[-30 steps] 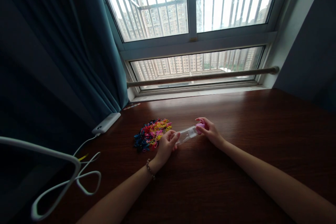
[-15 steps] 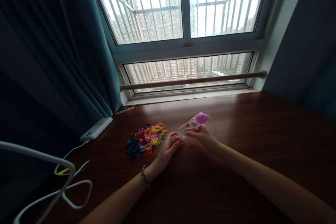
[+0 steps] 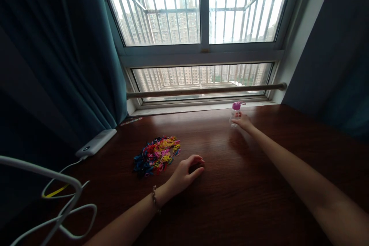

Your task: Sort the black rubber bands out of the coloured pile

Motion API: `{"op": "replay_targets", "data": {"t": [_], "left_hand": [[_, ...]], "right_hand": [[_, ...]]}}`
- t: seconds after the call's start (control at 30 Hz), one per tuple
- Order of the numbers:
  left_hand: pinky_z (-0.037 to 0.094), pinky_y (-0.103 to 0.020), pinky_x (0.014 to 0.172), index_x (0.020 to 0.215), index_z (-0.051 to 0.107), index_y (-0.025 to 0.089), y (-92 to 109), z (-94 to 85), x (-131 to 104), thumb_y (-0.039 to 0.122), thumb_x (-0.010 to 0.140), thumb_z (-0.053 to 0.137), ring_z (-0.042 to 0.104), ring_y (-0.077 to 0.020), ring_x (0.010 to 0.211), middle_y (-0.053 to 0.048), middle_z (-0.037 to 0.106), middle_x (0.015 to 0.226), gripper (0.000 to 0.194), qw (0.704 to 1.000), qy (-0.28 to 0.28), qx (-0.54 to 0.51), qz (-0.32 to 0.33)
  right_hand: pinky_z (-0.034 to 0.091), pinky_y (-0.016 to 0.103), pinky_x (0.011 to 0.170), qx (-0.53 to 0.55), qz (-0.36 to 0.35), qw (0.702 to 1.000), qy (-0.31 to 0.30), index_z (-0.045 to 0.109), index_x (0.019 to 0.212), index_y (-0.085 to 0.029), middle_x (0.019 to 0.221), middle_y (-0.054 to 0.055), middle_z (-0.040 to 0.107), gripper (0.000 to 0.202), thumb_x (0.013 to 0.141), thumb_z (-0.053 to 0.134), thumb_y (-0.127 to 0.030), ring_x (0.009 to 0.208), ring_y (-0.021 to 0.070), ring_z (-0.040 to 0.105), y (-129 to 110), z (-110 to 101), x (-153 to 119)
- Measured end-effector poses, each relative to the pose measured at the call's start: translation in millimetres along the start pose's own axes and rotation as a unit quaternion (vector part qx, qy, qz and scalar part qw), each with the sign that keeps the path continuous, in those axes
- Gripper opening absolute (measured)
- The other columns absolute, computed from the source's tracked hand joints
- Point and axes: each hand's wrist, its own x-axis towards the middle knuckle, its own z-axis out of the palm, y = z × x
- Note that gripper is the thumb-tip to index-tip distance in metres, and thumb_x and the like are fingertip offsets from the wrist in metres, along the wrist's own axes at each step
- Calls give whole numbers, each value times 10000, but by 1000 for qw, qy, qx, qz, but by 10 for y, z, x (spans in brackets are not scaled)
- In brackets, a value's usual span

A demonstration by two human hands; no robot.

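Observation:
Toward the back of the wooden table [image 3: 219, 184], my right hand [image 3: 244, 121] is wrapped around a small clear bottle [image 3: 234, 117] with a purple lid and a loop on it. The bottle stands upright near the window sill. My left hand [image 3: 188, 171] rests on the table nearer to me, its fingers curved with a gap between thumb and fingers and nothing in them. A bracelet circles the left wrist. Just beyond and left of that hand lies a pile of colourful small hair ties [image 3: 158, 153].
A white power bank [image 3: 96, 143] with a cable lies at the left edge by the blue curtain [image 3: 95, 65]. Thick white tubing or cable [image 3: 57, 173] loops in the left foreground. A window with a horizontal rail [image 3: 201, 92] rises behind the table.
My right hand has carried the bottle away to the back right, and the bottle went from tilted to upright. My left hand has parted from it and lowered toward me.

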Motion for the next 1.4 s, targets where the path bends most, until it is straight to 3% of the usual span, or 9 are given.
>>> {"op": "replay_targets", "data": {"t": [0.3,0.43,0.63,0.77,0.9,1.07,1.17,1.3,1.4], "left_hand": [[455,-277,843,1016,540,164,75,-10,-14,349,804,538,572,-176,931,-64,612,997,281,998,-13,63,8],[453,-279,841,1022,539,169,53,-6,-21,354,805,534,569,-174,928,-60,612,997,285,996,-10,83,9],[459,-280,831,1017,547,170,68,-5,-21,353,803,535,572,-174,918,-61,616,985,282,995,-5,99,16],[468,-286,833,1011,549,170,88,19,-39,348,809,526,582,-175,914,-61,618,982,270,994,3,105,27],[444,-327,906,1077,517,191,30,-9,-54,319,820,503,553,-191,1016,-67,593,1075,287,984,69,157,46],[347,-396,1016,1184,432,189,-60,-327,-7,284,795,525,426,-221,1190,-90,484,1245,412,929,153,327,79],[282,-442,1049,1217,396,181,-127,-609,-62,338,773,548,332,-252,1256,-101,431,1288,495,893,184,409,45],[241,-489,1043,1265,347,167,-332,-914,-415,488,715,570,245,-307,1286,-138,343,1347,675,849,200,488,-44],[235,-549,1007,1295,308,140,-498,-1046,-778,590,683,541,204,-367,1283,-183,260,1383,794,816,225,514,-142]], "right_hand": [[459,327,739,-18,-7,1000,-6,547,867,-178,887,49,664,379,524,693,-250,784,220,633,265,138,80],[453,347,798,3,-20,1000,-8,557,857,-181,957,60,656,384,509,705,-248,868,235,622,332,151,54],[468,379,817,50,-16,998,-20,566,869,-180,971,73,658,400,508,724,-248,842,234,634,428,171,62],[519,389,734,91,3,995,-31,527,1024,-169,1049,109,630,579,495,742,-270,735,217,653,528,236,46],[536,386,728,127,19,991,-21,399,1203,-132,1181,183,539,815,496,742,-348,827,244,644,632,312,-65],[505,414,813,153,20,988,-1,339,1257,-138,1217,192,505,920,482,739,-432,955,275,600,692,353,-194],[496,431,824,159,19,987,2,338,1261,-136,1221,193,501,952,464,744,-462,957,285,595,692,350,-205],[501,436,797,132,15,991,4,330,1271,-144,1210,182,521,949,486,730,-498,916,285,609,683,345,-186],[507,419,772,107,13,994,9,315,1281,-156,1174,162,559,920,524,714,-493,878,269,622,679,355,-172]]}}
